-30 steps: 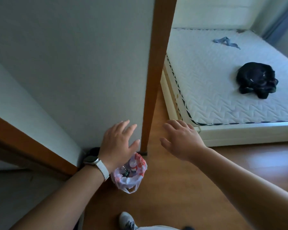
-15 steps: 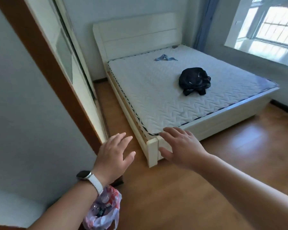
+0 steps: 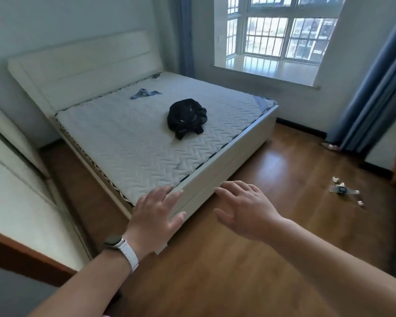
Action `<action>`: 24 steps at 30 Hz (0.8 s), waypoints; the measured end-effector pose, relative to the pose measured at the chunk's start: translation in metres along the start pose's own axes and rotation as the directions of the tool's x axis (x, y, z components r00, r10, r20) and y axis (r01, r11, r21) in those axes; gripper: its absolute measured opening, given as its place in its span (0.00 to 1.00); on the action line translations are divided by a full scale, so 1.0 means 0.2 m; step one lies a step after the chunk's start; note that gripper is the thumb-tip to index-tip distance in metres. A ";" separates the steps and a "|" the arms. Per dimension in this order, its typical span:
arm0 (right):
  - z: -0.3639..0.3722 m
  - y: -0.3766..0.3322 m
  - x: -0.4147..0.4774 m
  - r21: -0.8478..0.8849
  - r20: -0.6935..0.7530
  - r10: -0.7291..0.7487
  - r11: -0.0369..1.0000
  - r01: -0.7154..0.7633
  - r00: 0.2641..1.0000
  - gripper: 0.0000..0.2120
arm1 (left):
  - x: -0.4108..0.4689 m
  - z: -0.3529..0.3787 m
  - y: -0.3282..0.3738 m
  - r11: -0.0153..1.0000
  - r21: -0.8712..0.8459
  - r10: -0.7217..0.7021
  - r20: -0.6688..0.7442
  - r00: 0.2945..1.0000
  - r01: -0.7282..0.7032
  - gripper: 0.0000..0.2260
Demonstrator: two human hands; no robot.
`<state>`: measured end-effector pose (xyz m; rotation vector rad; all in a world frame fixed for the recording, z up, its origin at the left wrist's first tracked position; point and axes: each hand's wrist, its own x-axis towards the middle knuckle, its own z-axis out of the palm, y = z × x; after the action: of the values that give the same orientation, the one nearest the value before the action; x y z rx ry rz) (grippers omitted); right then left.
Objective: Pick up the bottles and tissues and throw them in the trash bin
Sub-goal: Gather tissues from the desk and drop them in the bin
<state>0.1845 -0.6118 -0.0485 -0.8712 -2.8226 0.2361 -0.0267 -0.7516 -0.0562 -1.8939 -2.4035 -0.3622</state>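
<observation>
A clear plastic bottle [image 3: 343,190] lies on the wooden floor at the right, with small white tissue scraps [image 3: 335,179] around it. More litter [image 3: 330,146] sits at the foot of the blue curtain. My left hand [image 3: 157,216], with a white watch on its wrist, and my right hand [image 3: 244,208] are stretched forward in mid-air near the bed's corner, fingers spread and holding nothing. Both hands are well to the left of the bottle. The trash bin is out of view.
A white bed [image 3: 226,165] with a bare mattress fills the middle, with a black bag [image 3: 185,116] and a blue cloth [image 3: 144,93] on it. A white wardrobe [image 3: 16,202] stands at the left. Window and blue curtains [image 3: 375,88] are at the back right.
The view has swung right, away from the wall and the bagged trash bin, which dropped out of sight. The bed, window and floor litter came into view. Both hands stay open and empty.
</observation>
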 end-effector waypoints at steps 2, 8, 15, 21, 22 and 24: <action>-0.01 0.06 0.00 -0.018 -0.012 0.052 0.998 -0.053 0.999 0.28 | 0.09 0.02 0.04 0.999 -0.014 0.038 0.018 0.999 -0.038 0.26; -0.03 0.19 0.06 -0.042 -0.013 0.194 0.980 -0.194 0.981 0.30 | 0.39 0.11 0.08 0.982 -0.072 0.174 0.014 0.985 -0.172 0.27; 0.00 0.35 0.36 -0.099 -0.060 0.375 0.920 -0.379 0.925 0.31 | 0.90 0.27 -0.05 0.930 -0.161 0.339 0.033 0.940 -0.330 0.27; 0.05 0.42 0.78 -0.149 -0.112 0.478 0.859 -0.491 0.871 0.27 | 1.39 0.32 -0.29 0.892 -0.204 0.417 0.024 0.909 -0.404 0.27; 0.05 0.42 0.85 -0.151 -0.120 0.493 0.849 -0.507 0.862 0.26 | 1.46 0.32 -0.33 0.886 -0.211 0.428 0.030 0.903 -0.413 0.27; 0.05 0.43 0.94 -0.162 -0.134 0.522 0.827 -0.538 0.842 0.26 | 1.59 0.34 -0.39 0.873 -0.212 0.457 0.043 0.889 -0.439 0.28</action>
<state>0.0760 -0.4360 -0.0532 -1.6654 -2.4870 -0.0114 -0.1731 -0.4519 -0.0726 -2.5241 -1.9384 -0.5020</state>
